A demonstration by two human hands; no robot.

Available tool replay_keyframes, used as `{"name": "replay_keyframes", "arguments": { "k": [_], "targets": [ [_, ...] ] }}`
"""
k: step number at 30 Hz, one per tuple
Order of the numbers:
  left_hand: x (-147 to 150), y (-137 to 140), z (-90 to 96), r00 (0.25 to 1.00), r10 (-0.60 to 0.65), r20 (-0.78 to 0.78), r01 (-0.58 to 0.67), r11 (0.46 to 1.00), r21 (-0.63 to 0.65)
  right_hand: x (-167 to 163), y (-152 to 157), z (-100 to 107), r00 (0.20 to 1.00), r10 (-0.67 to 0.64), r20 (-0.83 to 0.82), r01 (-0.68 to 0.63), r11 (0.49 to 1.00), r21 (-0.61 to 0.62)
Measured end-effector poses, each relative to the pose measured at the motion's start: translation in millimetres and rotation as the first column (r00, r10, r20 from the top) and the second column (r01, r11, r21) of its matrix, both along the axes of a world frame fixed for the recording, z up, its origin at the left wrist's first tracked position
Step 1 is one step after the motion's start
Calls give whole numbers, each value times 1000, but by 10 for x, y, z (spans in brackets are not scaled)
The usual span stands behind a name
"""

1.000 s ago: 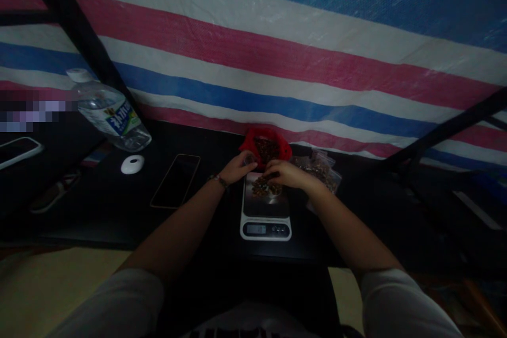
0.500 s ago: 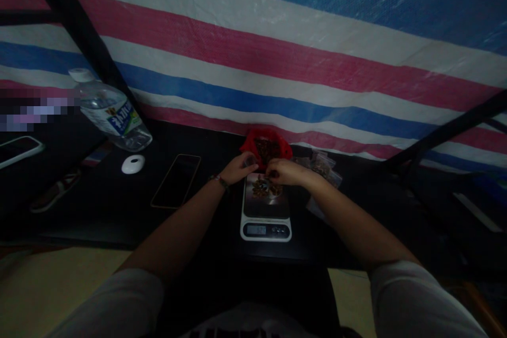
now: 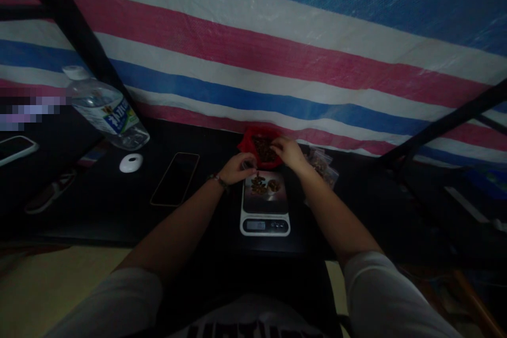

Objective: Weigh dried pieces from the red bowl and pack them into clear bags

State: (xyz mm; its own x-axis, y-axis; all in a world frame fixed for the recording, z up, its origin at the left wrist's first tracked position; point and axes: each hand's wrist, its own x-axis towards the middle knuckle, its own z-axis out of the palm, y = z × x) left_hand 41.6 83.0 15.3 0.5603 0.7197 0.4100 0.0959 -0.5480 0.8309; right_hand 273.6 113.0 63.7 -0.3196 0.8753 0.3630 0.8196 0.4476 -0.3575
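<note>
A white kitchen scale (image 3: 265, 208) with a metal plate and lit display lies in front of me. On its plate are two small heaps of dried brown pieces (image 3: 259, 185), too dim to name. Behind the scale, an open red bag (image 3: 247, 142) holds more dark brown pieces (image 3: 264, 148). My right hand (image 3: 291, 153) reaches over the bag's right side, its fingertips pinched at the pieces; what they grip is hidden. My left hand (image 3: 237, 169) is at the scale's far left corner beside the bag, fingers curled around something small and see-through that I cannot make out.
Small clear zip bags (image 3: 322, 163) with contents lie right of the scale. To the left are a phone (image 3: 176, 179), a white oval case (image 3: 131, 162) and a large plastic bottle (image 3: 109, 111). Striped sheeting (image 3: 277, 53) hangs behind the black table (image 3: 99, 216).
My right hand has moved from above the scale plate back to the red bag, uncovering the heaps on the plate. The left hand has stayed nearly in place. The view has shifted slightly.
</note>
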Motion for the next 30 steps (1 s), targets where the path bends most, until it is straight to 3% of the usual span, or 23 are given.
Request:
{"name": "replay_keyframes", "arguments": {
  "k": [9,13,17,22,30],
  "targets": [
    [58,-132,106,996,-29,-82,30,1000,9,227,-394,-191,959,-69,-275,103,988,112],
    [35,-136,97,999,2,-32,-2,1000,9,240,-562,-211,918,-98,-385,130,990,57],
    [-7,-62,61,987,161,-12,-160,986,47,239,-723,-167,918,43,-395,-66,997,-43],
    [-11,5,17,965,262,-17,-260,962,87,237,-861,-67,885,271,-380,-355,919,-173],
    [0,14,20,951,291,-100,-287,956,55,115,-960,-25,932,314,-180,-357,880,-312]
  ]
}}
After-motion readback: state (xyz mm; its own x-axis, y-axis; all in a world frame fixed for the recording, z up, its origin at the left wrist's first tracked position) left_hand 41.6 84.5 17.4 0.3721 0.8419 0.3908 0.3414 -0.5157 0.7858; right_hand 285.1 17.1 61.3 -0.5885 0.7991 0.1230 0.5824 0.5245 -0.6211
